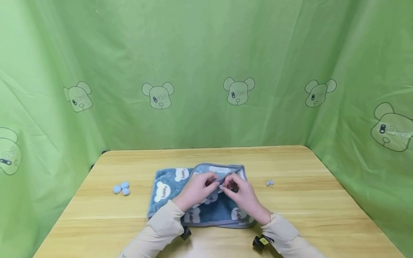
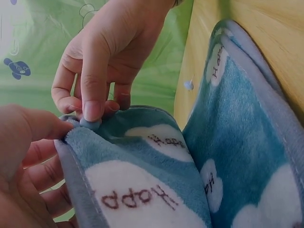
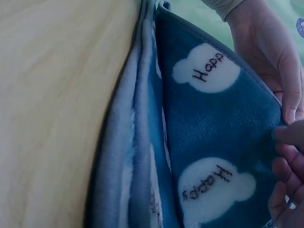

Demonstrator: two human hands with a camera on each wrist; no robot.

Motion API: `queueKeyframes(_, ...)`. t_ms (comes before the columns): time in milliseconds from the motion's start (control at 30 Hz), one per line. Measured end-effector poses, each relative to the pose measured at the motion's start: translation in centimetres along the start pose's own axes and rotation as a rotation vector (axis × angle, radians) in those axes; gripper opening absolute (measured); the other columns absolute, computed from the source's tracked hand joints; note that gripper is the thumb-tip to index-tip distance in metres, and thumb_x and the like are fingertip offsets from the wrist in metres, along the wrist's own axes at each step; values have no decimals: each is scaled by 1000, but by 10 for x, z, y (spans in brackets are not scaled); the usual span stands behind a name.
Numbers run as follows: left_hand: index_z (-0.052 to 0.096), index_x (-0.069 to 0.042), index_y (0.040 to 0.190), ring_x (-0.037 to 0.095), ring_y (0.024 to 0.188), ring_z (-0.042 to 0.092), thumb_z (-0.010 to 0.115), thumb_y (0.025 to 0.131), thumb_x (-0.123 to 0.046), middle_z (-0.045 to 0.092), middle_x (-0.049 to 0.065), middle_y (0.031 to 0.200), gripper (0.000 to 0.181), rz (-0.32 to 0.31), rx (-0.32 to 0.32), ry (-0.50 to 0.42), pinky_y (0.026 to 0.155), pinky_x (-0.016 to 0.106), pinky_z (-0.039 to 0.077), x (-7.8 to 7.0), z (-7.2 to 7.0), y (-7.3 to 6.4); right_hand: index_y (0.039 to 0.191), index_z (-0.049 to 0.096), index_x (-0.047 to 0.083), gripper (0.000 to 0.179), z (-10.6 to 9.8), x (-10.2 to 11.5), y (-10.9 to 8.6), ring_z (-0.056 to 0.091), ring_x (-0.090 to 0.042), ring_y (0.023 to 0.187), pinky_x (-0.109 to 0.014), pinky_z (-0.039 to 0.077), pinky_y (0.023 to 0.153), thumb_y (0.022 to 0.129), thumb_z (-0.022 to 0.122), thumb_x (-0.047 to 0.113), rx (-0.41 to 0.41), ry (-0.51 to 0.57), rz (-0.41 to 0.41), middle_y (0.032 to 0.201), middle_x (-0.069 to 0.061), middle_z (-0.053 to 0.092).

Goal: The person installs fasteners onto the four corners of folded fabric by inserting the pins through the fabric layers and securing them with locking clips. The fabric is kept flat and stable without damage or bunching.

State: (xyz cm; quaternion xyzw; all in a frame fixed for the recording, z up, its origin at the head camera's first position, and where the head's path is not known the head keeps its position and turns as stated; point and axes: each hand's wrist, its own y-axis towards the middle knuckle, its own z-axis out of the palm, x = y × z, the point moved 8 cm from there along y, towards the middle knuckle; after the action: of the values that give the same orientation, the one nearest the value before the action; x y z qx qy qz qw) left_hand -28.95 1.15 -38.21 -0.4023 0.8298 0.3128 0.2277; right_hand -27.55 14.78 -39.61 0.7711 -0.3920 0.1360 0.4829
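Observation:
A folded teal fleece blanket (image 1: pixel 175 190) with white bear shapes, "Happy" lettering and grey binding lies on the table, one edge lifted. My left hand (image 1: pixel 197 189) grips that raised edge between thumb and fingers. Facing it, my right hand (image 1: pixel 242 195) pinches a small light-blue round button-like piece (image 2: pixel 90 124) against the bound edge, thumb on top. In the left wrist view the left thumb lies close beside this piece. Whether anything sits under the fabric there is hidden. The right wrist view shows the other side of the raised blanket, with both hands at its edge.
Three light-blue round pieces (image 1: pixel 125 185) lie grouped on the table left of the blanket. To its right are a couple of smaller blue pieces (image 1: pixel 270 183) with thin projections. The wooden table (image 1: pixel 290 229) is enclosed by green curtains (image 1: pixel 200 129) behind and beside it.

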Motion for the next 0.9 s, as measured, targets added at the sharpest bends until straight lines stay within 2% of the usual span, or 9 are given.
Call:
queueKeyframes(133, 67, -16, 101, 1, 53, 43, 60, 97, -20, 56, -8, 64, 10, -7, -8, 9, 52, 17, 38, 0, -1, 0, 85, 59, 15, 25, 2, 0, 0, 56, -4, 69, -33, 52, 57, 78, 79, 1, 31, 31, -9, 80, 4, 64)
queueKeyframes(300, 67, -16, 100, 1, 54, 43, 60, 96, -20, 56, -8, 65, 9, 4, 5, 1, 52, 17, 38, 0, 0, 0, 87, 59, 15, 26, 1, 1, 0, 58, -10, 69, -28, 51, 59, 78, 78, 1, 27, 0, -24, 81, 4, 64)
queueKeyframes(533, 68, -17, 101, 1, 53, 44, 61, 96, -20, 57, -8, 65, 9, 35, 57, 10, 53, 17, 39, -2, 5, 0, 109, 57, 9, 42, -1, 3, 0, 59, -13, 73, -30, 53, 62, 75, 77, -6, -4, -43, -53, 85, -1, 64)
queueKeyframes(667, 69, -17, 102, 1, 54, 45, 60, 97, -19, 59, -7, 67, 10, 41, 76, 18, 53, 17, 40, -4, 7, 0, 118, 57, 7, 51, -2, 4, -1, 57, -12, 77, -31, 54, 62, 74, 77, -8, -23, -73, -98, 87, -2, 61)
queueKeyframes(800, 69, -18, 103, 1, 53, 46, 60, 97, -21, 59, -8, 67, 12, 41, 107, 23, 53, 17, 40, -5, 9, -1, 113, 63, 8, 47, -4, 4, -1, 52, -13, 86, -25, 51, 69, 72, 76, -10, -44, -117, -161, 93, -3, 55)
queueKeyframes(900, 69, -18, 103, 1, 53, 45, 59, 97, -22, 58, -9, 67, 12, 29, 121, 18, 52, 17, 40, -4, 11, -2, 104, 67, 9, 40, -6, 5, -1, 46, -17, 94, -23, 43, 80, 70, 78, -8, -60, -147, -189, 98, -5, 50)
